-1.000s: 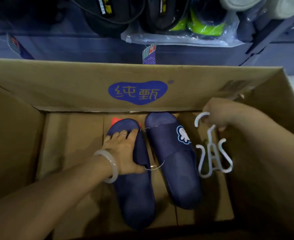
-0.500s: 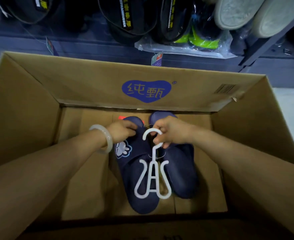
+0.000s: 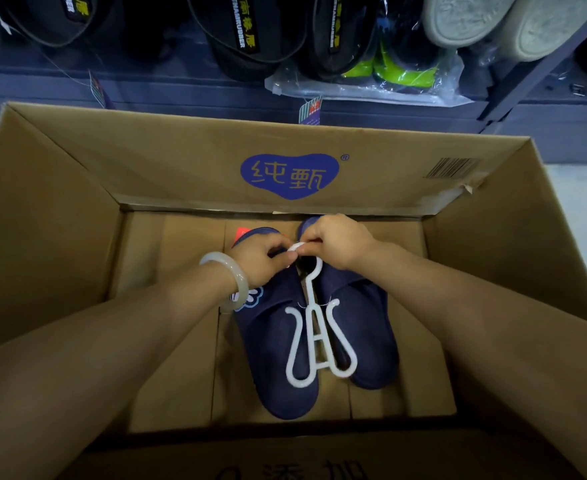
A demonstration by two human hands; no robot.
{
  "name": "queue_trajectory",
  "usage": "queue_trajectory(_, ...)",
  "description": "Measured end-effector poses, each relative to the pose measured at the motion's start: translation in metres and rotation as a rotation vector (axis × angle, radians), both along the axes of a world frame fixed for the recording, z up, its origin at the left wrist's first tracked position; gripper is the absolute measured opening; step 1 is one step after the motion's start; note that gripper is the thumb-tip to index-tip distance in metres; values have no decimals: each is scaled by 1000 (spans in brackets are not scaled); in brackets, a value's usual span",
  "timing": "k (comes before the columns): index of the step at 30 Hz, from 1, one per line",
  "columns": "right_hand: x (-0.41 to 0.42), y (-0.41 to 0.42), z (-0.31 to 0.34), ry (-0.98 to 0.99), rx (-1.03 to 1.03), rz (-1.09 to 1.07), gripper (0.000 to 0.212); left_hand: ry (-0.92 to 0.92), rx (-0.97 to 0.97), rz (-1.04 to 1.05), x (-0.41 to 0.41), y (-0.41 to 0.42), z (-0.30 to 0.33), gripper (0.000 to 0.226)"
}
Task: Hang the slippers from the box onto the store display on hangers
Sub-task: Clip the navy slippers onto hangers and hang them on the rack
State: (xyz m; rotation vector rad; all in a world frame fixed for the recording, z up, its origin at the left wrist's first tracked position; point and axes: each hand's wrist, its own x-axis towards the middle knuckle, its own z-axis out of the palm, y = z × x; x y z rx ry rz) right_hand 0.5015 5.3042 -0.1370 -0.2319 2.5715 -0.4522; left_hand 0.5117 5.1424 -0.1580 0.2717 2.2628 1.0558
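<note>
I saw the pair of navy slippers (image 3: 314,337) lying side by side on the floor of the cardboard box (image 3: 492,258), with the white plastic hanger (image 3: 314,336) resting across them. My left hand (image 3: 259,259) and right hand (image 3: 337,242) both pinched the hanger's hook, grips closed on it. Black slippers (image 3: 250,32) hung on the display beyond the box.

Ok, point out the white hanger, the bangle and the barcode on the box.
white hanger (image 3: 314,344): head view, its central stem.
bangle (image 3: 229,271): head view, band over the left wrist.
barcode (image 3: 453,168): head view, middle of its stripes.
</note>
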Motion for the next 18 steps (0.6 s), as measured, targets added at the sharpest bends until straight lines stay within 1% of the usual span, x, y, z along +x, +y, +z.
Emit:
queue_trajectory(5, -13, -5, -3, 100, -42, -61, 34, 66, -82, 155, -5, 8, -5, 19)
queue_trajectory(9, -11, 9, -4, 8, -174, -134, 40, 63, -139, 179, -13, 13, -6, 16)
queue_trajectory(10, -10, 13, -6, -3, -157, -120, 42, 60, -156, 196, -15, 15, -6, 14)
queue_trajectory(12, -6, 20, -14, -9, -27, -45, 48, 49, -205, 226, -19, 18, -7, 14)
queue_trajectory(13, -3, 22, -18, -20, 24, -16, 51, 44, -232, 239, -22, 19, -7, 17)
queue_trajectory(14, -1, 23, -19, -26, 27, -5, 50, 39, -255, 250, -25, 20, -8, 21)
queue_trajectory(18, -3, 32, -14, -69, -193, -95, 33, 21, -279, 291, -31, 25, -13, 28)
